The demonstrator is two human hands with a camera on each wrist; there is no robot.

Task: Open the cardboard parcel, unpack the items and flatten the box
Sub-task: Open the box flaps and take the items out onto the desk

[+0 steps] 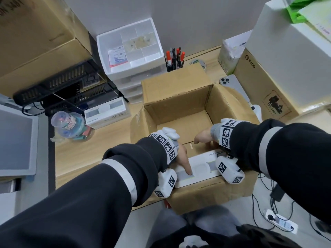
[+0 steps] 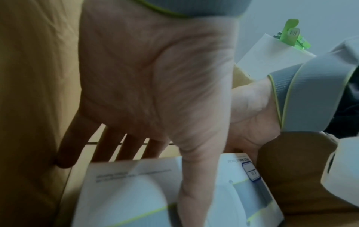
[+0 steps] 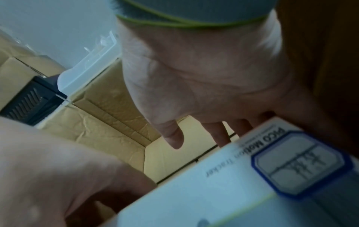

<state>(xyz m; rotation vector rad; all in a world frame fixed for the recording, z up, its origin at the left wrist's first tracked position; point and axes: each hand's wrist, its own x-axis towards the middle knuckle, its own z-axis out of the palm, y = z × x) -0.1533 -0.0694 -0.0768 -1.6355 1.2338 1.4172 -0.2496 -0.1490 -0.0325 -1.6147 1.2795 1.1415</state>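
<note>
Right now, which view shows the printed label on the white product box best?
The right wrist view: the white product box fills the foreground, with "PICO Motion Tracker" legible beside a blue-bordered sticker. The left wrist view shows the box blurred, text unreadable. In the head view the box is small, partly covered by both hands.

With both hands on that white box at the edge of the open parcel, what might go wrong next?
1. The white box lies on the near flap of the cardboard parcel, which juts past the desk edge; it may slide off.
2. The left hand holds it by thumb and straight fingers, the right hand only loosely, so it could slip.
3. The phone beside the parcel might get knocked.
</note>
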